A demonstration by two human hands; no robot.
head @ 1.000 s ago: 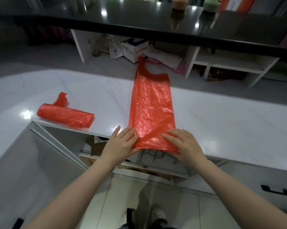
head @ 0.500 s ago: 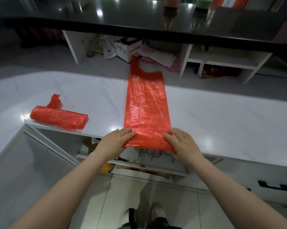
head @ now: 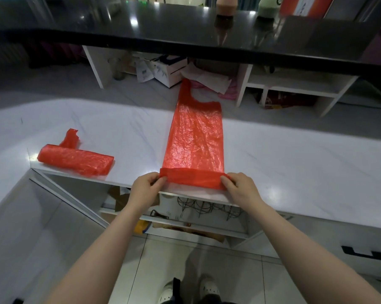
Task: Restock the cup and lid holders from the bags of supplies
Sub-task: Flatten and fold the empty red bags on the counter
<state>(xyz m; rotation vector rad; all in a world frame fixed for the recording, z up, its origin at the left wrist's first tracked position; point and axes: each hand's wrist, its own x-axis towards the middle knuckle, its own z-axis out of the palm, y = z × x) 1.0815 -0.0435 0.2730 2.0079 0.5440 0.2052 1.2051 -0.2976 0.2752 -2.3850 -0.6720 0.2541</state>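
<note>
Head view, looking down over a white marble-patterned worktop [head: 294,163]. A flattened red plastic bag [head: 195,137] lies lengthwise on the worktop, its handle end pointing away from the person and reaching past the far edge, its near end folded over into a narrow band that sits at the near edge. The left hand [head: 146,186] pinches the left end of this folded band, fingers curled around the plastic; the right hand [head: 240,186] pinches the right end in the same manner, thumb and fingers closed on the fold. Both forearms extend from the bottom of the view toward the bag. To the left, well apart from the flat bag, a second red bag, rolled [head: 75,160], rests on the worktop near its corner, with a crumpled tail of plastic standing up at its far side. Beneath the worktop edge, open white shelving [head: 185,224] holds dark wire racks and cardboard; their contents cannot be made out clearly. Beyond the worktop runs a glossy black counter [head: 185,25], with white shelf units [head: 294,84], a white box and loose papers below it. The person's white shoes [head: 209,289] are visible on the tiled floor.
</note>
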